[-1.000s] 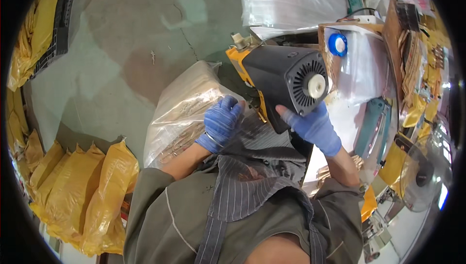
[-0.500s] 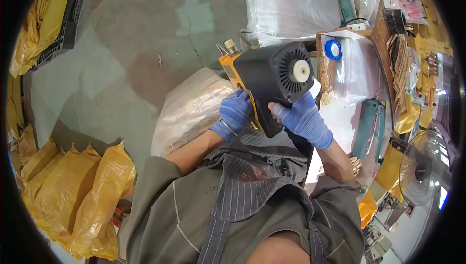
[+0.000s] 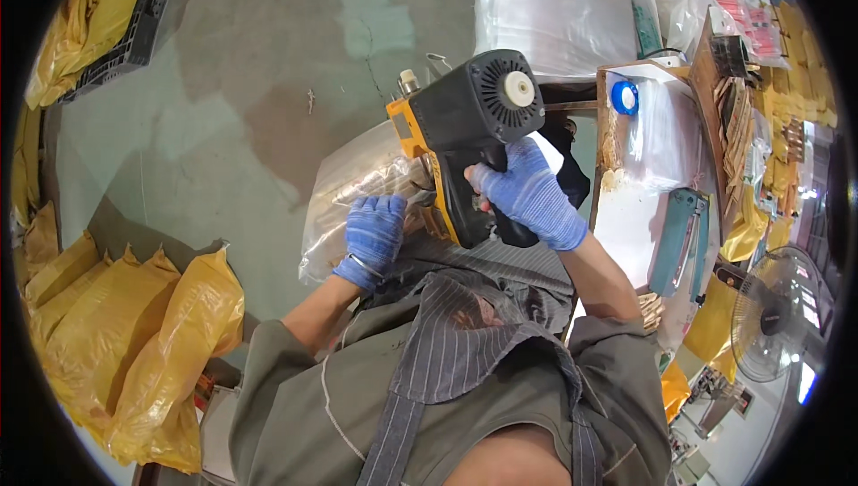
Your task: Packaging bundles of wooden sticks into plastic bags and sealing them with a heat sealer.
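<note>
My right hand (image 3: pixel 538 193), in a blue knitted glove, is wrapped round the handle of a black and yellow portable bag sewing machine (image 3: pixel 451 124). A pale round knob sits on the machine's vented end, facing up. To its left, my left hand (image 3: pixel 374 234), gloved alike, has its fingers curled over the near edge of a clear plastic bag (image 3: pixel 344 169) with pale contents. That bag stands just in front of my striped apron. The machine's yellow side lies against the bag's right part; its underside is hidden.
Full yellow bags (image 3: pixel 170 325) stand at lower left, and a black crate (image 3: pixel 134 48) at upper left. On the right, a bench (image 3: pixel 617 227) bears a blue tape roll (image 3: pixel 625 97) and a teal hand sealer (image 3: pixel 681 240). Beyond it is a fan (image 3: pixel 773 312). Clear plastic sheets (image 3: pixel 554 17) lie ahead.
My left hand has left the machine's side and moved left and nearer, onto the bag's edge. The machine, in my right hand, has shifted left and slightly away.
</note>
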Motion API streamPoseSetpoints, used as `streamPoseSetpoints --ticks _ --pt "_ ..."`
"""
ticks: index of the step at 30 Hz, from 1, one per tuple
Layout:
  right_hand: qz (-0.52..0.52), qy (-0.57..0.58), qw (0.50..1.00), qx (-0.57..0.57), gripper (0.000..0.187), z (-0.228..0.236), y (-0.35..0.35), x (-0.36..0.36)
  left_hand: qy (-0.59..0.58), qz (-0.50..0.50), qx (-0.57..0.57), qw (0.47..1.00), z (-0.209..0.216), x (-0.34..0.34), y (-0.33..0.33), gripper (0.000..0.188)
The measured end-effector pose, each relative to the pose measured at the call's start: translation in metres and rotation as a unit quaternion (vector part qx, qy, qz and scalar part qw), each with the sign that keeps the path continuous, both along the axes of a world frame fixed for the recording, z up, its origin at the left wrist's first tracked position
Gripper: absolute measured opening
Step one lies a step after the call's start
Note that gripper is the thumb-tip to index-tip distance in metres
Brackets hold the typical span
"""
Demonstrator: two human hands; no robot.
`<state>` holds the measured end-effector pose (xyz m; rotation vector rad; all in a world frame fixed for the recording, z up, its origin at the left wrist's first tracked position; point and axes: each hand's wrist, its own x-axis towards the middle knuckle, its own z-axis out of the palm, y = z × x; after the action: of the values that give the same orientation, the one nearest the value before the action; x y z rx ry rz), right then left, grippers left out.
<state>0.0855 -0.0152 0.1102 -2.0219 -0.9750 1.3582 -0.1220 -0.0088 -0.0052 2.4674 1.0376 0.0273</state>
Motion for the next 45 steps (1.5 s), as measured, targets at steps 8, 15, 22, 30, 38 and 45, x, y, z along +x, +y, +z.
streamPoseSetpoints --ticks 8,15,22,30,38,45 --pt "0.038 0.007 0.999 0.022 0.029 0.002 0.006 -0.051 0.034 0.016 0.114 0.993 0.007 -0.078 -0.005 0.028" --pt "0.081 0.029 0.996 -0.010 0.028 0.006 0.015 -0.092 -0.008 0.012 0.107 0.994 0.012 -0.099 -0.005 0.012" --pt "0.147 0.002 0.989 0.021 0.030 -0.012 0.011 -0.130 0.073 -0.004 0.122 0.990 0.019 -0.138 -0.012 0.021" --pt "0.170 -0.004 0.984 0.048 0.028 -0.011 0.016 -0.169 -0.368 0.420 -0.235 0.795 -0.016 -0.163 -0.018 0.031" --pt "0.149 0.152 0.976 -0.050 0.019 0.013 0.030 -0.205 -0.654 0.412 -0.567 0.284 -0.138 -0.181 -0.047 0.061" --pt "-0.110 0.367 0.922 -0.048 0.013 0.015 0.025 -0.182 -0.709 0.074 -0.695 0.095 0.006 -0.120 -0.013 0.040"
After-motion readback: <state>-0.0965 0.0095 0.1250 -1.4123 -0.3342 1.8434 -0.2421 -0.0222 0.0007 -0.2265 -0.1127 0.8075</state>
